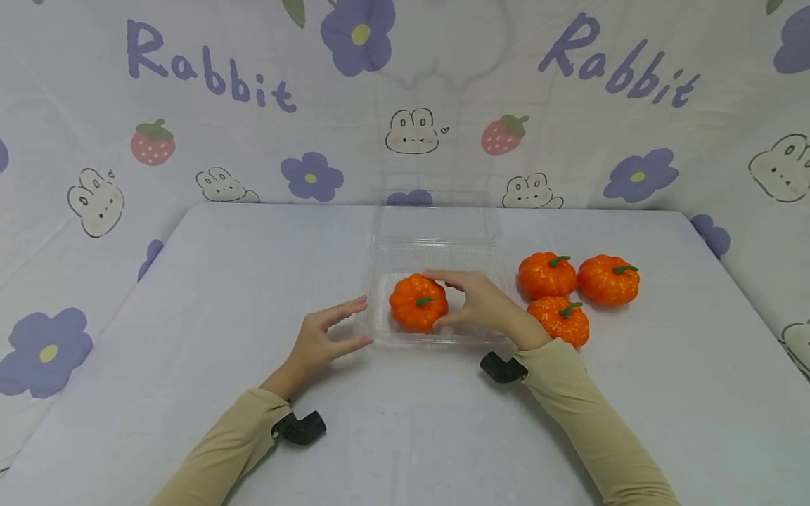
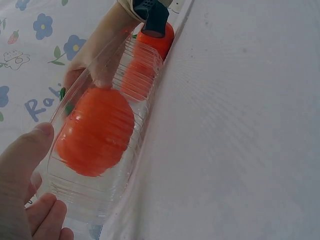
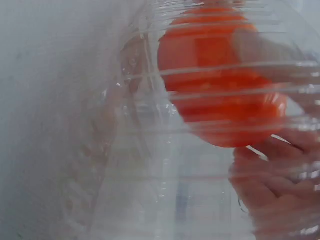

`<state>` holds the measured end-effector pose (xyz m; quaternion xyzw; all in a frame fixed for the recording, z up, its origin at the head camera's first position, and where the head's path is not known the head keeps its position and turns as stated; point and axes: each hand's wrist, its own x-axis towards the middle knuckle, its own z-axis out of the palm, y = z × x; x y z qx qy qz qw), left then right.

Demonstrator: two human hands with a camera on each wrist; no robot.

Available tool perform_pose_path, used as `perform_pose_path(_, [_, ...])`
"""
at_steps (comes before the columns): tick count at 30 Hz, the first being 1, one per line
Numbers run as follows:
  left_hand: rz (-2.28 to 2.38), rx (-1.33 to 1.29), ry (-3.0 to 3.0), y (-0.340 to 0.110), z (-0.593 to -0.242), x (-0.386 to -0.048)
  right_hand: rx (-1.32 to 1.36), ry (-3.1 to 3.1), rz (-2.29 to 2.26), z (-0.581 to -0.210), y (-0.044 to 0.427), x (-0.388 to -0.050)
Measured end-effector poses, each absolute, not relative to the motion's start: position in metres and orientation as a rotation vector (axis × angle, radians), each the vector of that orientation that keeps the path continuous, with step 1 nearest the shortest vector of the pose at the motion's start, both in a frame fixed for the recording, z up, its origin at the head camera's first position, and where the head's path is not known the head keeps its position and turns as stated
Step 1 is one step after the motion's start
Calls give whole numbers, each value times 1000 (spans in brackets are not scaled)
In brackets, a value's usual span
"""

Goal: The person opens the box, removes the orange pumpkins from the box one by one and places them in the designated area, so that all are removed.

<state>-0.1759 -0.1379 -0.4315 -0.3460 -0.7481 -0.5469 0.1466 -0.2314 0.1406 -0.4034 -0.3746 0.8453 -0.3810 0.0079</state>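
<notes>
An orange toy pumpkin (image 1: 416, 309) with a green stem stands in the left part of a clear plastic clamshell box (image 1: 399, 340), whose lid (image 1: 436, 223) is raised at the back. Fingers and thumb of my right hand (image 1: 486, 303) reach into the box and grip the pumpkin's right side. At the box's left wall is my left hand (image 1: 321, 336), thumb and fingers spread apart, the tips at or very near the plastic. Through the ribbed wall, the right wrist view shows the same pumpkin (image 3: 215, 95) beside the right fingers (image 3: 275, 185).
Three more toy pumpkins sit together to the right of the box: one at the back left (image 1: 545, 277), one at the back right (image 1: 609, 282) and one in front (image 1: 563, 325), close to the right forearm. A printed rabbit curtain (image 1: 253, 140) hangs behind the white table (image 1: 392, 436).
</notes>
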Motion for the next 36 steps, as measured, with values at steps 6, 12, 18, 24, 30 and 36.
perform_pose_path(6, [-1580, -997, -2154, -138, -432, -177, -1091, 2470, -1443, -401, 142, -230])
perform_pose_path(12, [-1584, -991, -2156, -138, -432, -177, -1010, 2406, -1483, -390, 142, -223])
perform_pose_path(18, [-1555, -1005, -2149, -137, -431, -178, -988, 2458, -1429, -370, 140, -210])
perform_pose_path(24, [-1551, -1005, -2150, -137, -431, -178, -969, 2395, -1558, -377, 142, -215])
perform_pose_path(30, [-1546, -1007, -2144, -138, -431, -178, -999, 2351, -1677, -395, 148, -228])
perform_pose_path(36, [-1566, -1009, -2142, -137, -434, -178, -936, 2371, -1724, -394, 153, -225])
